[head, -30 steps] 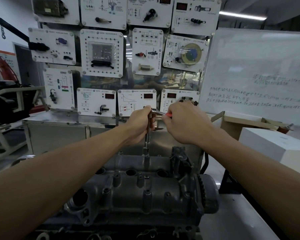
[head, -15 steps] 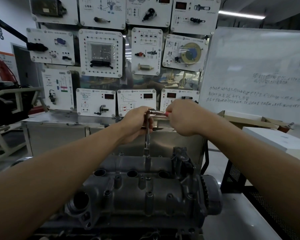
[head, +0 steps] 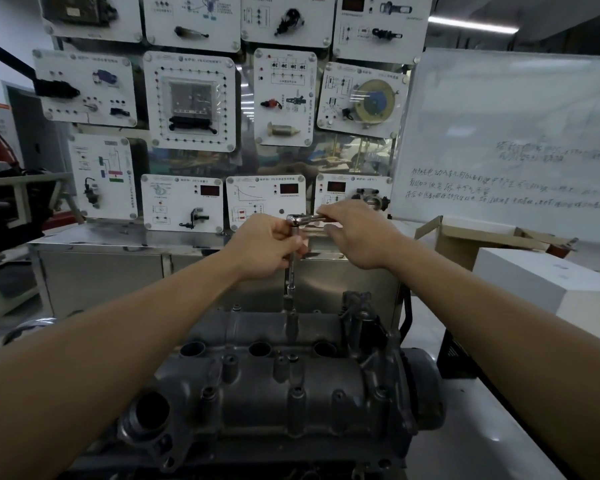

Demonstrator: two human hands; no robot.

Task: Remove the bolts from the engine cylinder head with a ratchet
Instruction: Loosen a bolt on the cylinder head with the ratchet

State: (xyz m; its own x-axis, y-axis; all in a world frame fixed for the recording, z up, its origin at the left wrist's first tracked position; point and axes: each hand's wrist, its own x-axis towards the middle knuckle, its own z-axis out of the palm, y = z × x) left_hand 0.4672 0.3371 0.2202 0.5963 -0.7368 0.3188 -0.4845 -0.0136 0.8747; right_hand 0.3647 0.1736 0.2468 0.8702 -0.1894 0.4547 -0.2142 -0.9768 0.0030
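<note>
Left hand [head: 267, 245] grips the shaft [head: 291, 271] of the ratchet [head: 297, 220] while the right hand [head: 361, 233] — a fist a second ago — merely pinches the handle [head: 314, 219], the far-edge bolt [head: 289, 304] seemingly loosened.

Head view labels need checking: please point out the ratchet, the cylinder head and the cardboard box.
ratchet [head: 296, 220], head view, on its shiny round drive end.
cylinder head [head: 257, 410], head view, on the grey cover's front face.
cardboard box [head: 459, 249], head view, on its brown front wall.

The single head-worn wide-angle view looks forward and slightly down, close over the cylinder head [head: 257, 407].
</note>
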